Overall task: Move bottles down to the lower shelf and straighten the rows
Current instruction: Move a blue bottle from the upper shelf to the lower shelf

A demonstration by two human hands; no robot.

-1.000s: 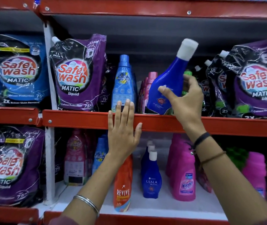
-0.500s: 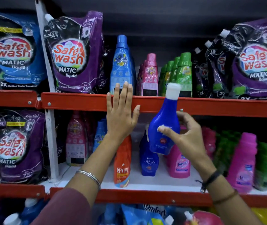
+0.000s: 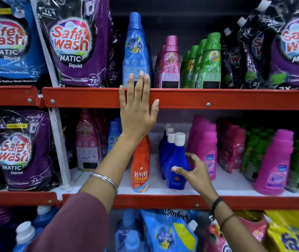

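Note:
A dark blue bottle with a white cap (image 3: 177,159) stands upright on the lower shelf (image 3: 163,201), at the front of a short row of matching blue bottles (image 3: 164,144). My right hand (image 3: 195,172) curls loosely around it, thumb on its front and index finger at its right shoulder. My left hand (image 3: 136,110) lies flat, fingers spread, against the red front edge of the upper shelf (image 3: 217,99), holding nothing. On the upper shelf stand a tall light blue bottle (image 3: 136,51), pink bottles (image 3: 169,64) and green bottles (image 3: 210,64).
An orange Revive bottle (image 3: 140,166) stands just left of the blue row, and pink Vanish bottles (image 3: 206,150) stand close on its right. Safewash pouches (image 3: 74,46) fill both shelves at left and upper right. Refill pouches (image 3: 168,233) sit below.
My right hand carried the blue bottle from the upper shelf down and set it upright at the front of the blue row. My left hand stayed on the shelf edge.

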